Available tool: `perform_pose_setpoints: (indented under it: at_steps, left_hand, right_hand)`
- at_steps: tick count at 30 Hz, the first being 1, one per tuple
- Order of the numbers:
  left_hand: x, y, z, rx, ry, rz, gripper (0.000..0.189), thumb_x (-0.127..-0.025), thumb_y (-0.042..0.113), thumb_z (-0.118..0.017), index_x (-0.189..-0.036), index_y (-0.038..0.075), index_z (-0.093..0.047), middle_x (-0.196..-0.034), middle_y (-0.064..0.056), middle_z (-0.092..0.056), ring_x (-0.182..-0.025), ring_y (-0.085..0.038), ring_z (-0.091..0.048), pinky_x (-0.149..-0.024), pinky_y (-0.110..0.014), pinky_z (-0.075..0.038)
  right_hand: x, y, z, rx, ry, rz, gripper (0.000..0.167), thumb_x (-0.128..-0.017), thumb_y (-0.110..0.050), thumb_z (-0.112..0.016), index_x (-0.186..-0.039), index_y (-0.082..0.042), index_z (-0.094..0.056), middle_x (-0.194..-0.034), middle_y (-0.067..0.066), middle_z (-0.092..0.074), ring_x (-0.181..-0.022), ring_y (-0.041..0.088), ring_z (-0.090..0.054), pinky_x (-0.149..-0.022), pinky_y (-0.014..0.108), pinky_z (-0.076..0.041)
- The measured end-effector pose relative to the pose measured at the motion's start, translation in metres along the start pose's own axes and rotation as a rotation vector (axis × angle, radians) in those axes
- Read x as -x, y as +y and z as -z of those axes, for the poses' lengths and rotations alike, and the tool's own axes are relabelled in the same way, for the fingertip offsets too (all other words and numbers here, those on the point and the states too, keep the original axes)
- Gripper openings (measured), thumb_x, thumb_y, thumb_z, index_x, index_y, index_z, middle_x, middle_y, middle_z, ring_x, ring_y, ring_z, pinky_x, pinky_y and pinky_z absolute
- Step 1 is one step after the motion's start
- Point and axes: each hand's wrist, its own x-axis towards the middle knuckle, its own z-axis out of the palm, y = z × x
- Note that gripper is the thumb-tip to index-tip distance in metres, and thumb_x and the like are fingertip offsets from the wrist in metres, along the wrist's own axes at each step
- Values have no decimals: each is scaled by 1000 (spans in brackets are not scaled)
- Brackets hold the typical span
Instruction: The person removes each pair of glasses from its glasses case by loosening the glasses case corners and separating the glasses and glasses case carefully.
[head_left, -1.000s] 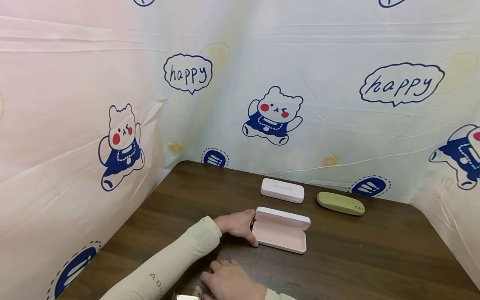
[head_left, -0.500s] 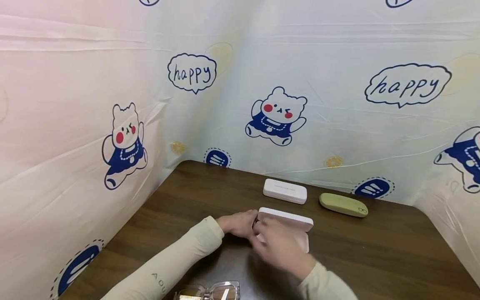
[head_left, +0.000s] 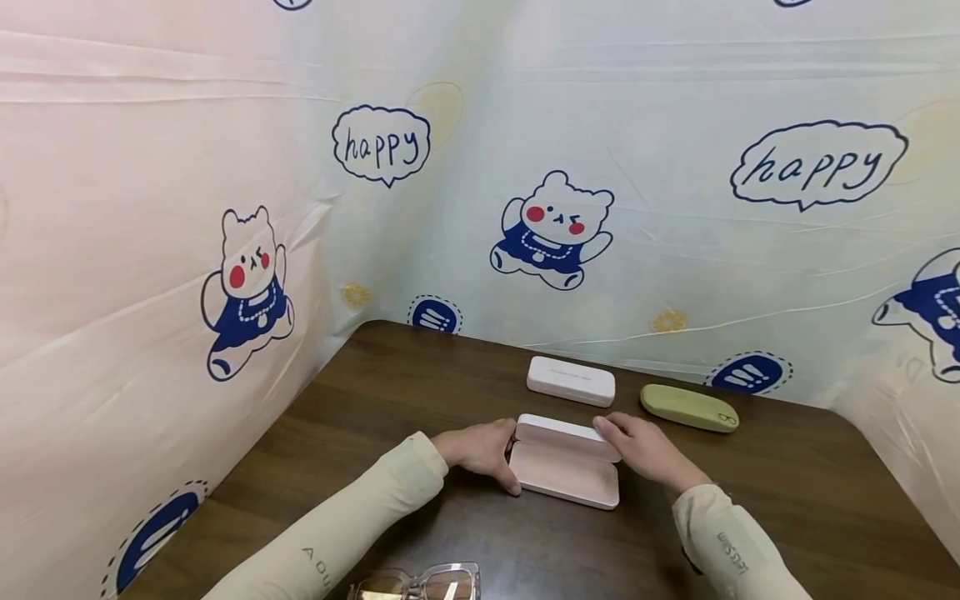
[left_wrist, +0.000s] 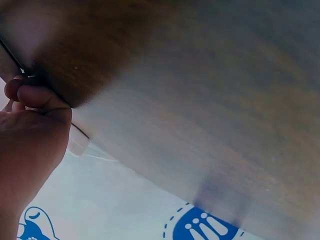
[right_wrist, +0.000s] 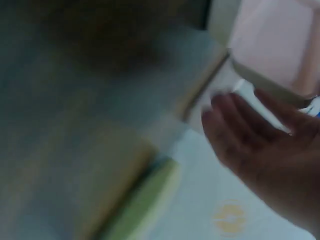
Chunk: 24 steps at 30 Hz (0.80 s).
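Note:
An eyeglass case (head_left: 564, 472), white outside and pale pink inside, lies with its lid (head_left: 568, 433) raised in the middle of the table. Nothing lies in its visible interior. My left hand (head_left: 483, 451) grips its left end, thumb at the front corner and fingers behind; the left wrist view shows those fingers curled. At the lid's right end is my right hand (head_left: 647, 448), its fingertips right at the upper corner. In the right wrist view the right hand's fingers (right_wrist: 232, 127) are loosely extended and blurred. Clear-framed glasses (head_left: 448, 573) with tinted lenses lie at the near edge of view.
Behind the pink-lined case stands a closed white eyeglass case (head_left: 570, 380). To its right lies a green eyeglass case (head_left: 688, 407) with a small glasses print. Cloth printed with bears surrounds the dark wooden table (head_left: 772, 508).
My right hand has left the clear-framed glasses, passed over the pink-lined case's left end, and moved right to the lid's right corner. My left hand stays at the case's left end.

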Motion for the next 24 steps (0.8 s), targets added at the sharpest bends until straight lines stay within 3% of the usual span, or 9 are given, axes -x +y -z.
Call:
perform_pose_setpoints:
  at_steps: [4,7,13,16,20,24]
  left_hand:
    - [-2,3,-1,-2,1,-6,64,-62,37,-95,-103,13,-51,-92,4,-50,-81,-10,-52,-73,-25,-45]
    - [-3,5,-2,-10,4,-9,65,-62,37,-95,-104,13,-51,-92,4,-50,-82,-10,-52,-73,-25,-45]
    - [-2,8,1,-17,-5,4,65,-63,38,-94,-104,14,-51,-93,4,-50,-81,-11,-52,-72,-26,-44]
    - [-1,8,2,-6,-4,9,64,-63,36,-95,-101,13,-50,-92,3,-50,-81,-11,-51,-72,-26,-44]
    - [-1,5,0,17,-3,22,62,-64,35,-94,-100,14,-49,-93,3,-49,-81,-12,-51,-72,-27,-44]
    - [-5,-3,0,78,-1,15,60,-68,29,-92,-109,10,-52,-103,0,-48,-92,-15,-51,-83,-29,-44]
  right_hand:
    - [0,19,4,-263,-198,-149,61,-105,-49,-47,-121,7,-64,-95,16,-66,-82,24,-63,-67,43,-56]
    - [0,34,8,-416,-307,-198,63,-105,-52,-46,-114,7,-64,-82,12,-62,-73,21,-60,-61,38,-54]
    - [-2,54,15,-658,-475,-124,50,-109,-38,-44,-119,8,-59,-87,10,-60,-79,20,-56,-64,33,-50]
    - [-3,53,16,-706,-509,-103,47,-108,-36,-47,-118,8,-58,-88,8,-58,-81,19,-55,-65,32,-49]
    - [-4,49,15,-701,-496,-101,47,-106,-33,-52,-120,11,-58,-91,8,-57,-81,19,-54,-65,32,-48]
    - [-3,47,11,-696,-459,-104,45,-106,-31,-52,-118,12,-59,-91,6,-55,-80,18,-54,-65,32,-47]
